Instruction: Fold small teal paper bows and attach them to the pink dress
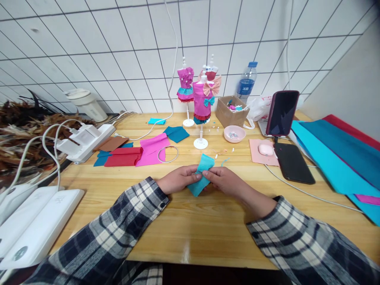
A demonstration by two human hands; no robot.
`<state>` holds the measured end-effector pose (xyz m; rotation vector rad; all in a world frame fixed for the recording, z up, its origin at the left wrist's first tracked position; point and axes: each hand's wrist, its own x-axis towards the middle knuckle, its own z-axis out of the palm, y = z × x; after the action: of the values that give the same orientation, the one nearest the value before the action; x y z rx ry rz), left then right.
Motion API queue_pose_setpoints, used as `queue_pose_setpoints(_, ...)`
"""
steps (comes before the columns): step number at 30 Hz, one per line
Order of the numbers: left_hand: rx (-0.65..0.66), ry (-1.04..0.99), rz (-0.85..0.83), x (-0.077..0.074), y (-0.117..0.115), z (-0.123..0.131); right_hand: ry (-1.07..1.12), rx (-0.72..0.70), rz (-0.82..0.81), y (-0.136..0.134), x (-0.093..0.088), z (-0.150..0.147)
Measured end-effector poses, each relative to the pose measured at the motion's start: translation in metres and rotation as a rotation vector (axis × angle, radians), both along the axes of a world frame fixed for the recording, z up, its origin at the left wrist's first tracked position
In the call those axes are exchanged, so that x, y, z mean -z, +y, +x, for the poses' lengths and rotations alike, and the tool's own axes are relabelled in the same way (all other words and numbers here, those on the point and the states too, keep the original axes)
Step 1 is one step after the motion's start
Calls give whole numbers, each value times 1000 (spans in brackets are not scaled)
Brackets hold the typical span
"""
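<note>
A strip of turquoise crepe paper [199, 187] is held above the wooden table by both hands. On its left edge my left hand [180, 178] pinches it between thumb and fingers. My right hand [222, 179] grips the middle of the strip from the other side, thumb on top. The paper looks gathered where the thumbs meet; the fingertips behind it are hidden. Just beyond the hands stands a small white dress form [201, 143] in a magenta paper dress [199, 96] with bows. Thin turquoise scraps [225, 162] lie near my right hand.
Folded red paper [123, 157], magenta paper [152, 148] and a wire ring [168, 154] lie at left. A pink bowl [234, 134], cardboard box [232, 113] and water bottle [246, 83] stand behind. Phones [293, 163], cables and large paper sheets [332, 154] occupy the right; a power strip [89, 142] sits left.
</note>
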<state>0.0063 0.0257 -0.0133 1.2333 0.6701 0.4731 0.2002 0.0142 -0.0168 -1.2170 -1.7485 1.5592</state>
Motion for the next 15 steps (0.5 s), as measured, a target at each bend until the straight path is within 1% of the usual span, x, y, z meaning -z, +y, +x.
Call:
queue_pose_setpoints(9, 15, 5, 15, -1, -1, 1, -35, -24, 31, 1, 2, 1)
queue_pose_setpoints(12, 20, 8, 36, -1, -1, 2, -34, -29, 14, 1, 1, 1)
queue_pose_setpoints(15, 23, 6, 21, 0, -2, 1, -34, -27, -17, 0, -1, 1)
